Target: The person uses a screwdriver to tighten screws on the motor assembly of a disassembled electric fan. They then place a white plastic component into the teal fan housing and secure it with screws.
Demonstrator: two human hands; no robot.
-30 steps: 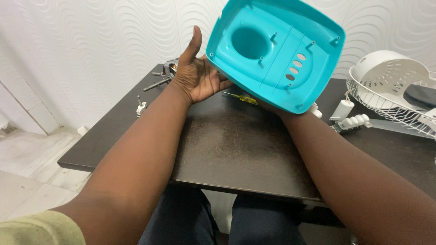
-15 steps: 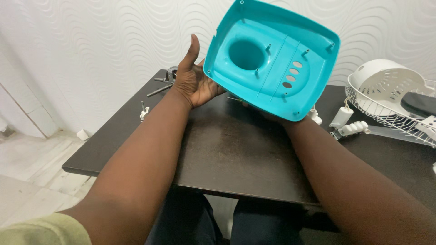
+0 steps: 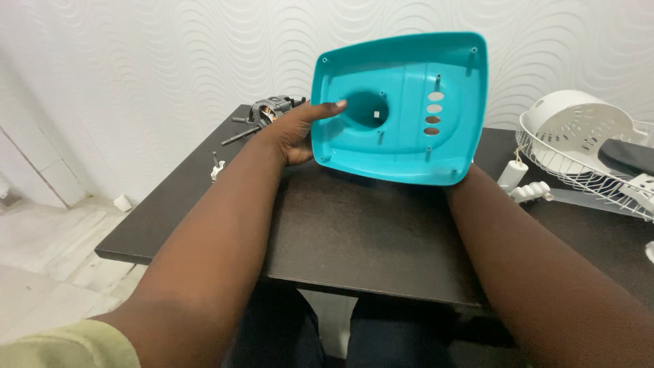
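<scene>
Cover: teal plastic cover (image 3: 409, 129), held upright above my desk (image 3: 368, 232).
Left hand (image 3: 300, 129): I grip its left edge, thumb inside.
Right hand: hidden behind it; grip unclear.
Nearby: motor (image 3: 267, 111), wire guard (image 3: 593, 163).

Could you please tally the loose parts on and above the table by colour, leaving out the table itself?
Teal: 1, the plastic housing, gripped by the left hand.
White: 4, wire guard, round cover, small plug, ribbed piece.
Grey metal: 1, motor.
Total: 6.
</scene>
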